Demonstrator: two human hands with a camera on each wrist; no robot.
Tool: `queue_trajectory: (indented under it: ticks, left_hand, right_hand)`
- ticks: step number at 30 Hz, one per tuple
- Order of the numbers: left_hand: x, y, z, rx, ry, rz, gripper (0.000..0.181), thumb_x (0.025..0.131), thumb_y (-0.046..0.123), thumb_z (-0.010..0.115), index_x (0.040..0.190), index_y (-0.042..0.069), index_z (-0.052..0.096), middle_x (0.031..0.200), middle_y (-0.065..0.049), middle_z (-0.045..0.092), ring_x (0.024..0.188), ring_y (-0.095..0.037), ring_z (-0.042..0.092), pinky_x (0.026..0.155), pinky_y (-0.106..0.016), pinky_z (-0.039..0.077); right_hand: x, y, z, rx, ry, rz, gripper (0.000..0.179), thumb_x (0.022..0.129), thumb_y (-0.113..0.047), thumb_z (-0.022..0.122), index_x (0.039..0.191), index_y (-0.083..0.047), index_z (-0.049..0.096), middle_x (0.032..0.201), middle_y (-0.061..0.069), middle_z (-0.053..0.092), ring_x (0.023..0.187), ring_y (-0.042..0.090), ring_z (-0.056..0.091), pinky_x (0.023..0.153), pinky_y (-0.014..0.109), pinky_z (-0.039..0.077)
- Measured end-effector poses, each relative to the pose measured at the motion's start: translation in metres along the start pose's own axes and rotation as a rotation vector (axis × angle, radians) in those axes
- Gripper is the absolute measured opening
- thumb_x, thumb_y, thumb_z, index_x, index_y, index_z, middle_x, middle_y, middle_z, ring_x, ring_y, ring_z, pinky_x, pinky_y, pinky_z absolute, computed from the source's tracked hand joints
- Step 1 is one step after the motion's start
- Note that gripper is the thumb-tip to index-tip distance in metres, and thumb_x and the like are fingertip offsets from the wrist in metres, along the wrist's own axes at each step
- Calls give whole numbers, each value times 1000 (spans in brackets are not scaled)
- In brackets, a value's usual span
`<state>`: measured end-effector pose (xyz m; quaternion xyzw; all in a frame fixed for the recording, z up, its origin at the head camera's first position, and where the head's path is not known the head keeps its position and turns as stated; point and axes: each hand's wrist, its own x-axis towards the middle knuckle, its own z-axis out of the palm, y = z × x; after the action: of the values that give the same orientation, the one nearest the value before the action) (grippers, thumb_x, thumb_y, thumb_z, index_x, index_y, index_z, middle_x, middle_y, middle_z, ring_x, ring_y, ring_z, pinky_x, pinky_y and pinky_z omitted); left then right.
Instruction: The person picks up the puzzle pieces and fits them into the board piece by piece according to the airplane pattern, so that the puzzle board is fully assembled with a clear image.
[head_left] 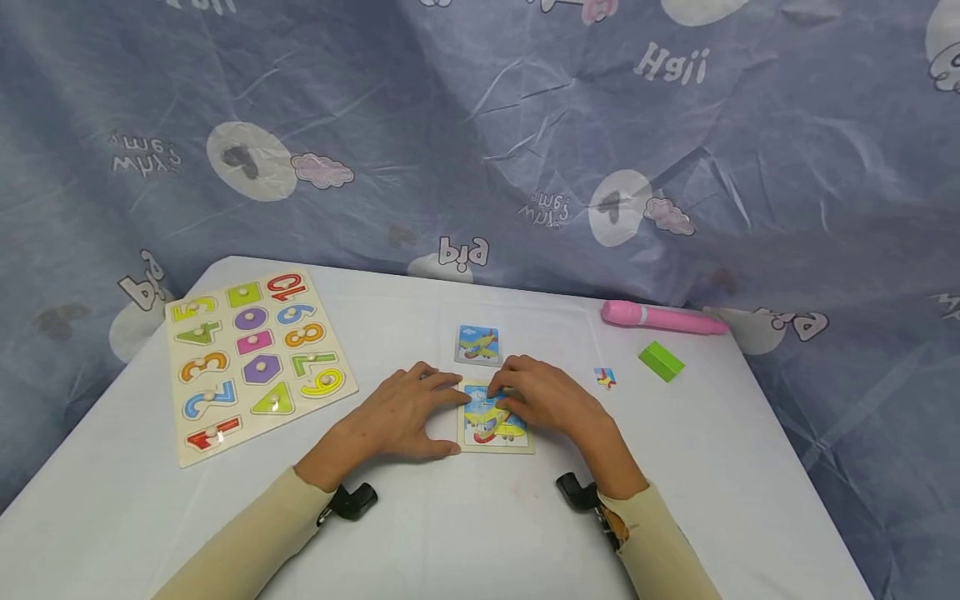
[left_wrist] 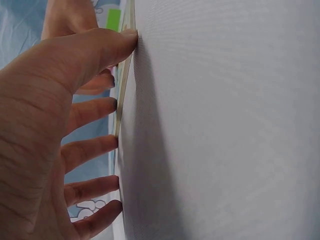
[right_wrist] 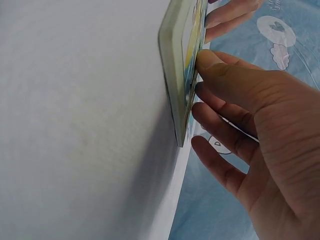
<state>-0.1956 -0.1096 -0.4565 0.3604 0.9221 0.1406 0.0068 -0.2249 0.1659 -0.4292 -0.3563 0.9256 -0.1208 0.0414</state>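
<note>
In the head view a small jigsaw puzzle board (head_left: pixel 497 447) with a yellow airplane picture lies flat on the white table. My left hand (head_left: pixel 408 414) rests along its left side, fingers spread, thumb at the lower left corner; in the left wrist view the thumb touches the board's edge (left_wrist: pixel 122 92). My right hand (head_left: pixel 551 396) bends over the board's upper right, thumb and fingertips close together on a puzzle piece (head_left: pixel 489 423) of the airplane. In the right wrist view, the thumb and fingers (right_wrist: pixel 207 60) press at the picture's surface. Those fingers partly hide the picture.
Behind the board lies a small airplane picture card (head_left: pixel 478 345). One loose puzzle piece (head_left: pixel 605 378), a green block (head_left: pixel 662 361) and a pink marker-like stick (head_left: pixel 664 317) lie to the right. A large number-and-shape peg board (head_left: pixel 262 400) fills the left. Patterned cloth (head_left: pixel 480 142) hangs behind.
</note>
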Motion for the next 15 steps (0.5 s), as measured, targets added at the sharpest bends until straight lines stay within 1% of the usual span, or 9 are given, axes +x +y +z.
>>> queue_trajectory:
  ticks: [8,15]
  left_hand:
    - [0,0,0,9,1,12,70,88,64,77,147,30,67,159,-2,56,139,-28,50,107,-56,49]
    - [-1,2,0,17,-7,11,77,88,63,76,154,29,59,159,-3,55,141,-29,48,109,-57,47]
  right_hand:
    - [2,1,2,1,8,6,14,96,-18,83,109,-22,80,114,-5,68,108,16,65,98,40,56]
    - [0,1,-2,4,-7,13,14,98,-18,81,112,-19,81,115,-4,68,109,15,66,99,40,56]
